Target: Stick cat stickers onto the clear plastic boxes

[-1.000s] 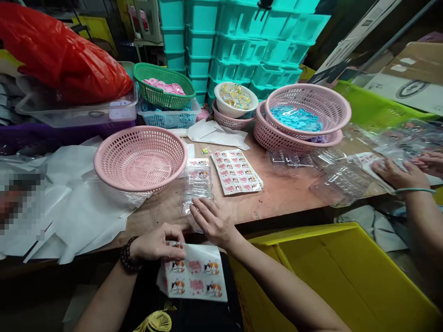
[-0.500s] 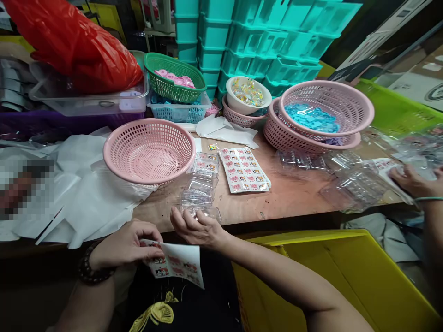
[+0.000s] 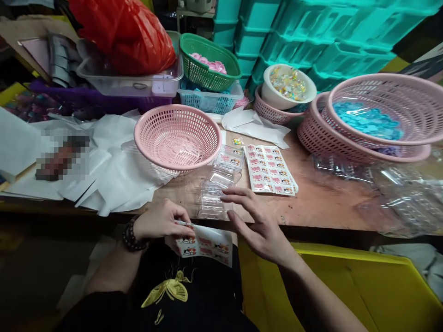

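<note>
The round pink plastic basket (image 3: 180, 148) on the wooden table (image 3: 304, 203) is the landmark. Nearer the wearer than this basket, the left hand (image 3: 164, 222) pinches a cat-printed sticker sheet (image 3: 211, 246) between thumb and curled fingers, the sheet hanging at a tilt over the lap. The right hand (image 3: 261, 226), nearer the wearer and to the basket's right, has its fingers loosely spread and slightly bent, with nothing visibly gripped; its fingertips are at the edge of the clear plastic cases (image 3: 212, 200), though whether they touch cannot be told. These cases form an overlapping row from just beside the basket's right rim toward the wearer. Farther right of the basket lies a stack of printed sticker sheets (image 3: 272, 169), with a small colourful packet (image 3: 237, 141) between that stack and the basket. White paper sheets (image 3: 117, 161) spread to the basket's left. Beyond it stands a green oval basket (image 3: 207, 79) of pink pieces; beyond and to its right, a white bowl (image 3: 273, 97) holds small packets. Well to its right, a large pink basket (image 3: 415, 110) contains blue pieces.
</note>
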Demonstrator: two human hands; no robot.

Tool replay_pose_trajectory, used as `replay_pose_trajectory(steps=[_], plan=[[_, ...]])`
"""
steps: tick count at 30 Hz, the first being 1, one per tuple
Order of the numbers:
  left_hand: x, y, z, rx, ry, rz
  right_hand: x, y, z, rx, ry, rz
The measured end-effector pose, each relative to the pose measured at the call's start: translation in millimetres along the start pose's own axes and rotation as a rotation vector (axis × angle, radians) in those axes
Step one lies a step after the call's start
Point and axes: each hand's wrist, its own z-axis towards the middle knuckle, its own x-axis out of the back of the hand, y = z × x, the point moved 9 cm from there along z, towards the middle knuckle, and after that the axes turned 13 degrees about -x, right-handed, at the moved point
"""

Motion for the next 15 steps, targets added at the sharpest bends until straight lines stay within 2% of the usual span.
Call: replay_pose_trajectory(steps=[3,5,7,9,11,13,15], plan=[[-7.4,10.6,9.3,-0.052,0.035,-0.051,-12.7,-2.4,-7.2,-0.152,-0.217,0.074],[-9.6,13.3,12.4,-0.084,0.094,-0.159,-20.5,6.2,-13.5,-0.282,-0.299,0.050],[-9.8,11.7,13.1,-0.111,0.169,-0.276,-19.1,21.3,-19.4,-0.427,-0.296,0.062],[-11.1,7.0,12.7,-0.118,0.223,-0.349,-17.3,29.5,-25.9,-0.479,-0.307,0.043],[-16.1,4.2,12.9,-0.117,0.219,-0.353,-12.8,28.4,-30.2,-0.433,-0.270,-0.059],[-22.0,7.1,14.1,-0.143,0.181,-0.308,-6.1,21.8,-32.4,-0.353,-0.156,-0.154],[-25.4,14.5,15.4,-0.202,0.146,-0.240,-3.0,17.2,-34.4,-0.317,-0.049,-0.144]])
